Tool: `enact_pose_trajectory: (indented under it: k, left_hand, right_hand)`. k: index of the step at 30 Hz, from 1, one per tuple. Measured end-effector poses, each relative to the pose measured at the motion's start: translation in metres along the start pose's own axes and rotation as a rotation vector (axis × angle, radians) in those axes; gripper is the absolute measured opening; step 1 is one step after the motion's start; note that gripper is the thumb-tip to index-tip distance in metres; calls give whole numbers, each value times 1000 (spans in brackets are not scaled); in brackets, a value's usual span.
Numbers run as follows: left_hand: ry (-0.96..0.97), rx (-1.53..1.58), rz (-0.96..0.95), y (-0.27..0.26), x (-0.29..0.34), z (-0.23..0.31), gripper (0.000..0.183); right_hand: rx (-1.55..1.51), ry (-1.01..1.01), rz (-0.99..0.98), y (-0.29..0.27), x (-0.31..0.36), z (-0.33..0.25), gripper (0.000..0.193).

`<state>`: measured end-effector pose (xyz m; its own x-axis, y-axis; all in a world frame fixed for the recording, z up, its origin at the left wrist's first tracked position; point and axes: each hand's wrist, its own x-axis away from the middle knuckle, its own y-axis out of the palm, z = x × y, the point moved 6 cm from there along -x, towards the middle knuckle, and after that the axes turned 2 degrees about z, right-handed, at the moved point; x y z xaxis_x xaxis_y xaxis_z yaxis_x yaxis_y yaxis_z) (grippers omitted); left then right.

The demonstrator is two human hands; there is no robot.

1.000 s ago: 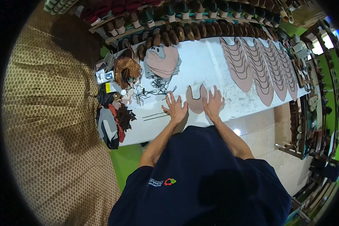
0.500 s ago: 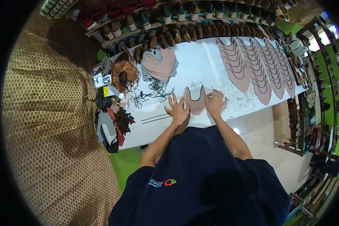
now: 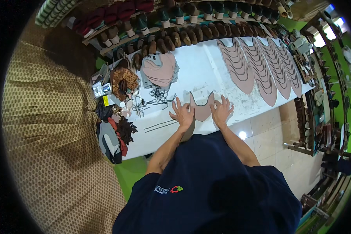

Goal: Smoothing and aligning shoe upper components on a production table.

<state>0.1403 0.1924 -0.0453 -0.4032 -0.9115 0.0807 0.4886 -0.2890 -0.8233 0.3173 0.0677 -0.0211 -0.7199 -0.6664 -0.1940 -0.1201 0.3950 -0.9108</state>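
Note:
A pink shoe upper piece [image 3: 202,112] lies at the near edge of the white table, its U-shaped cutout lined with dark edging and its point toward me. My left hand [image 3: 184,114] pinches the left arm of the piece between thumb and forefinger, with the other fingers fanned out. On the opposite side my right hand [image 3: 222,110] grips the right arm the same way, its remaining fingers raised. Left of my left hand, dark thin strips [image 3: 160,126] lie side by side. A tangle of dark strips [image 3: 158,94] sits farther back.
Overlapping rows of pink upper pieces [image 3: 243,82] with dark edging cover the table's right part. Pink and grey cut pieces [image 3: 160,70] are piled at the back left. Leopard-print material [image 3: 123,80] and scraps crowd the left end. Shoe racks [image 3: 175,23] line the back.
The two arms of the pink piece have spread wider apart, with my hands at either side. My left fingers have drawn in closer around its edge. The whole view has shifted slightly.

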Motion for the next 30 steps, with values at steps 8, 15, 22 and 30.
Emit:
enact_pose_trajectory:
  k: [8, 15, 22, 30]
  left_hand:
    - [-160, 156, 62, -11, -20, -7, 18]
    - [-317, 343, -7, -4, -5, 16, 23]
    - [-364, 349, -114, 40, 2, 88, 31]
    - [-307, 358, -47, 123, -2, 188, 25]
  right_hand:
    - [-184, 170, -47, -7, -21, 19, 20]
    - [-246, 141, -40, -40, -48, 36, 16]
    - [-238, 100, -26, -72, -89, 110, 19]
    - [-226, 67, -62, -96, -148, 232, 22]
